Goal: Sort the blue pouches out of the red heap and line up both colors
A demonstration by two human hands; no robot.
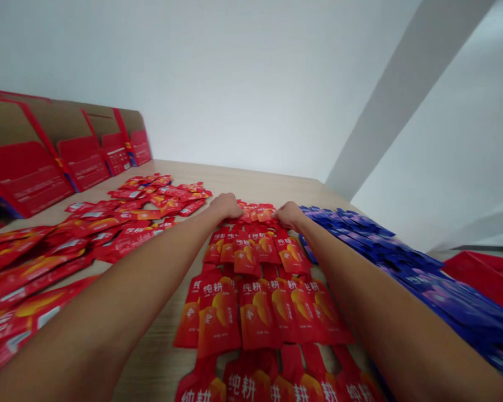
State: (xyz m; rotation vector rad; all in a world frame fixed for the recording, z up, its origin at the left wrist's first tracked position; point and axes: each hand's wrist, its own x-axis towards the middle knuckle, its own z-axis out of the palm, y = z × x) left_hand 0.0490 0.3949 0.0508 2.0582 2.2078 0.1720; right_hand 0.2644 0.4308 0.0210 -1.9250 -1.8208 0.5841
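both hands reach well forward over the table [230, 174], toward its far edge. the left hand [227, 205] is curled at the left end of the farthest row of red pouches [260, 214]; the right hand [289, 214] is bent in at the right end of the same row, its fingertips against the pouches. that row lies directly between the two hands. their fingers are partly hidden, so i cannot tell how firmly either one grips. from there, overlapping rows of red pouches [260, 312] run between the forearms toward the near edge, printed fronts up. loose red pouches [140, 215] lie heaped left of the left hand, and open red boxes [86, 162] stand beyond them on the table's left side. blue pouches [373, 240] lie in layers along the right edge, just beside the right hand.
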